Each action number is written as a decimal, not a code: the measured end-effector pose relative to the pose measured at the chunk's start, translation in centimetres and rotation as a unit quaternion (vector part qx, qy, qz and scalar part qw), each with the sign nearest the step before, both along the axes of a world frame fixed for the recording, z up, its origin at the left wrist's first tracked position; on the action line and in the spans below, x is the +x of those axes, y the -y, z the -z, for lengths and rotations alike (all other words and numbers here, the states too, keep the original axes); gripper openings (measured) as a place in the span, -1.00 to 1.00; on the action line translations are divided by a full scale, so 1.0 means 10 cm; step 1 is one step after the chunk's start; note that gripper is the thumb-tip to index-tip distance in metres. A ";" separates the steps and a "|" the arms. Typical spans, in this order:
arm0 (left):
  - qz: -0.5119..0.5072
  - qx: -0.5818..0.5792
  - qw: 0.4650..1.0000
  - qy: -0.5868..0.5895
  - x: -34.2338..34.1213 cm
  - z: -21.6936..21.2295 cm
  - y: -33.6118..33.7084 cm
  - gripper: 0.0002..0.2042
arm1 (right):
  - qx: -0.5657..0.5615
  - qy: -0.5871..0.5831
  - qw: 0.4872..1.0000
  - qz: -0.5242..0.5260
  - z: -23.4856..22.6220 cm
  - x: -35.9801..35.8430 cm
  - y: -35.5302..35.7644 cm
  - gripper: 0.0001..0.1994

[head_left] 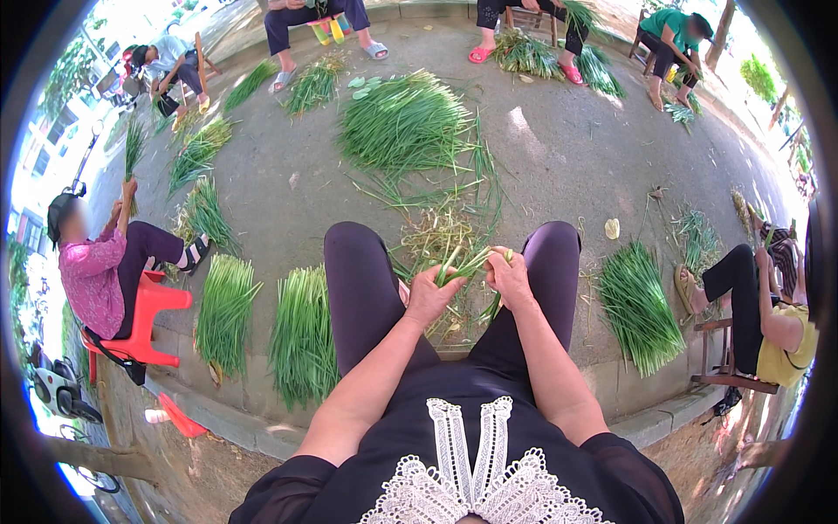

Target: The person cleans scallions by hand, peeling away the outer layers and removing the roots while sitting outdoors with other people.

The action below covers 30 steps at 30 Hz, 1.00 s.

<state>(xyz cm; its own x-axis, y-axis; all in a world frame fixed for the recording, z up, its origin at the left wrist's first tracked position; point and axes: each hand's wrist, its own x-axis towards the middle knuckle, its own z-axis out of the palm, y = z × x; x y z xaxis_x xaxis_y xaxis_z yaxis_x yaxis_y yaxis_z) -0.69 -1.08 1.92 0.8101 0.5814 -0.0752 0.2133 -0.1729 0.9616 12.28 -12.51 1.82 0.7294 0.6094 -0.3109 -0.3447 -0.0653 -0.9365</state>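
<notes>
Knees (358, 253) flanking; open pavement (559, 148) ahead

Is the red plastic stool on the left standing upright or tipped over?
Upright: the red plastic stool stands on its legs, and a person in a pink top sits on it.

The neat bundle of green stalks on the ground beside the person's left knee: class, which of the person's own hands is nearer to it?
Left. The left hand is just right of that bundle, past the left thigh. The right hand is farther right; both grip green stalks.
</notes>
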 end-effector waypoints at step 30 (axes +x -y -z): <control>-0.037 -0.295 0.954 0.035 0.01 0.08 -0.05 -0.85 | -0.003 -0.062 0.994 -0.093 -0.10 -0.14 -0.03 -0.82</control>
<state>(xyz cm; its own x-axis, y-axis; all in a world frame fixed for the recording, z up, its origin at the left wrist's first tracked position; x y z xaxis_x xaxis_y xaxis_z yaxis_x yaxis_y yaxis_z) -0.55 -0.60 1.11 0.7840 0.5094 -0.3547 0.1365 0.4160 0.8991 10.88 -12.24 2.81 0.5600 0.7280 -0.3955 -0.4389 -0.1442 -0.8869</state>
